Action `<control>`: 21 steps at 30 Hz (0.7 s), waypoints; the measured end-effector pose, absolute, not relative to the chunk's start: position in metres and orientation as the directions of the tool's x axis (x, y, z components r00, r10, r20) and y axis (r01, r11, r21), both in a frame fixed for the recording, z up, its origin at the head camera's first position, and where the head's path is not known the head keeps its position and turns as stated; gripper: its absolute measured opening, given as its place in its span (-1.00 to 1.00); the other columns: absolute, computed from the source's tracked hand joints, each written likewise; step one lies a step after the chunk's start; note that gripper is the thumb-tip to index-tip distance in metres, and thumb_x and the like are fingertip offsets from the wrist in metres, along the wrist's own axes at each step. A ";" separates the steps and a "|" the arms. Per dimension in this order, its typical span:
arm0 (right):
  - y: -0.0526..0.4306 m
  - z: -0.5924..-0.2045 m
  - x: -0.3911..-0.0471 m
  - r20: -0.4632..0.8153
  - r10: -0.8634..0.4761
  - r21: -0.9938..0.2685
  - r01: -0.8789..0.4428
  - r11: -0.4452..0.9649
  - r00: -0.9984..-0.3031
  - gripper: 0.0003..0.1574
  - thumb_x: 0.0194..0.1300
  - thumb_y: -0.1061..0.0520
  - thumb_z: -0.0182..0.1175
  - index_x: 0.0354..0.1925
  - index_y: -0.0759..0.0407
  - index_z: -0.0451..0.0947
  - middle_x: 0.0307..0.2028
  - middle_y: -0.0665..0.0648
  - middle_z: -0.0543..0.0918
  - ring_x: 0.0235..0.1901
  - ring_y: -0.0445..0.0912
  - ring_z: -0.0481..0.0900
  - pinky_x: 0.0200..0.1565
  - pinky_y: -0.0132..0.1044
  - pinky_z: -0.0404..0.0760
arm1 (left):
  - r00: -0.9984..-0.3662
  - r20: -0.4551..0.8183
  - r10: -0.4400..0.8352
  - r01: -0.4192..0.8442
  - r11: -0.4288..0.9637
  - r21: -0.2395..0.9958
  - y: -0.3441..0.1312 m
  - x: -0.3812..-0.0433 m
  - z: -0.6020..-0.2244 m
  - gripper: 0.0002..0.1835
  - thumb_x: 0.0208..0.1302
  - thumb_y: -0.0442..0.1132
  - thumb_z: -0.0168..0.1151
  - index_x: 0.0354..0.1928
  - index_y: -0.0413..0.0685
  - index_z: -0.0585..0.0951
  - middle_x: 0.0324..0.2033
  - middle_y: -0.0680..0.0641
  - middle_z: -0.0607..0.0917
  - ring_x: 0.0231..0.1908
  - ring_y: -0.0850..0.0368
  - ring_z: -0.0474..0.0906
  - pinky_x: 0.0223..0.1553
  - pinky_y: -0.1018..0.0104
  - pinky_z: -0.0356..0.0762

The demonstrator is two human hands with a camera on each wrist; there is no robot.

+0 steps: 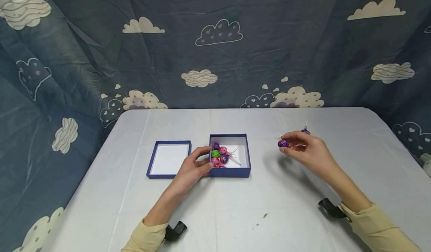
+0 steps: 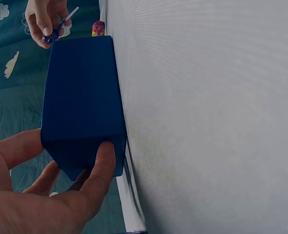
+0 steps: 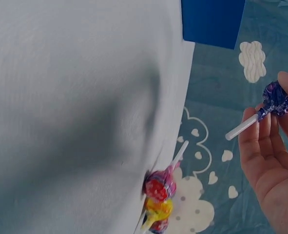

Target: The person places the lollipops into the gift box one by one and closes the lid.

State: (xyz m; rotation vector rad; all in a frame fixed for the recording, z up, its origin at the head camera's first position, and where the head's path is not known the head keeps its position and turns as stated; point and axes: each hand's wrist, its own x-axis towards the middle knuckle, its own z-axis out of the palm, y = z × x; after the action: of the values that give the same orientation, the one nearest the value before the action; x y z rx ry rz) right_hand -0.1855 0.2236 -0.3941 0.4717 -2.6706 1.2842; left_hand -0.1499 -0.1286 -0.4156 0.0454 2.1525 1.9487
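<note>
Lollipop (image 3: 276,99) pinched in right grip (image 1: 311,151), stick (image 3: 242,127) protruding.

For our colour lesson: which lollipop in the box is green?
The green lollipop at left in the box, between a purple lollipop and a pink lollipop; it alone shows green.

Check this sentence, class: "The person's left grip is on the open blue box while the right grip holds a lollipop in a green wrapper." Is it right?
Not quite: the wrapper colour is wrong. The head view shows that the lollipop in the right grip is mostly purple. The left grip is on the open blue box, as stated.
</note>
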 end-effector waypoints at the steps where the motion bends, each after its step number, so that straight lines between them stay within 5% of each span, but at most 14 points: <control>1: 0.223 -0.394 -0.185 0.259 -0.219 -0.736 -0.339 0.586 -0.941 -0.59 0.18 0.07 0.44 0.00 0.12 0.62 -0.22 0.05 0.66 -0.26 -0.14 0.54 -0.18 -0.54 0.55 | -0.971 -0.156 0.180 -0.137 0.112 0.984 -0.129 -0.150 -0.416 -0.44 0.31 -0.38 0.20 0.35 -0.05 0.40 0.33 -0.14 0.37 0.18 -0.13 0.48 -0.01 0.09 0.59; 21: 0.197 -0.385 -0.183 0.240 -0.259 -0.731 -0.350 0.586 -0.935 -0.60 0.19 -0.01 0.43 -0.02 0.08 0.65 -0.33 -0.01 0.66 -0.38 -0.07 0.56 -0.36 -0.41 0.55 | -0.972 -0.141 0.189 -0.121 0.113 0.986 -0.128 -0.148 -0.412 -0.45 0.34 -0.38 0.17 0.36 -0.06 0.39 0.35 -0.15 0.35 0.20 -0.15 0.46 0.01 0.07 0.58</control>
State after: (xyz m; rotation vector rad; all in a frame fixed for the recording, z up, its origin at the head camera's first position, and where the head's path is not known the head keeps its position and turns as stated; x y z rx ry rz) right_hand -0.1830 0.1967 -0.3848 0.5208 -2.7002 1.2813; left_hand -0.1480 -0.1280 -0.4125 0.0681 2.1573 1.9493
